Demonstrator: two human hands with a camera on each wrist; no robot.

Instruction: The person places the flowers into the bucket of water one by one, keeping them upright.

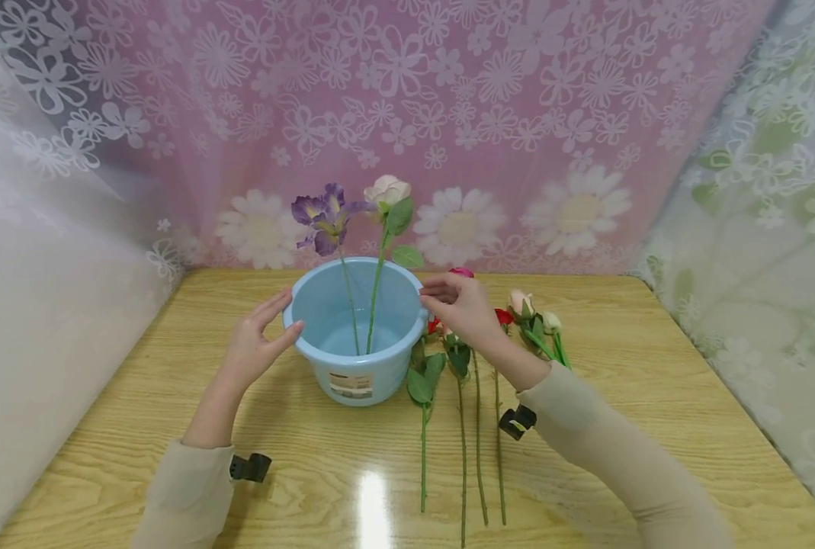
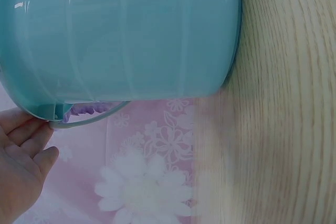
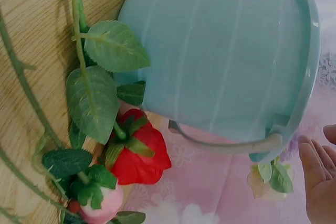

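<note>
A light blue bucket with a label on its front stands on the wooden table. Inside it, a purple iris and a white rose lean against the back, their stems reaching the bottom. My left hand is at the bucket's left rim, its fingers extended along the outside and its thumb apart; the left wrist view has the fingertips right by the handle joint. At the right rim is my right hand, fingers loosely straight with nothing between them. In the right wrist view, its fingertips show just beyond the rim.
Right of the bucket lie several loose artificial flowers, among them a red rose and a pink bud, stems pointing towards me. A pale pink rose and a whitish bud lie further right. A floral curtain hangs behind the table.
</note>
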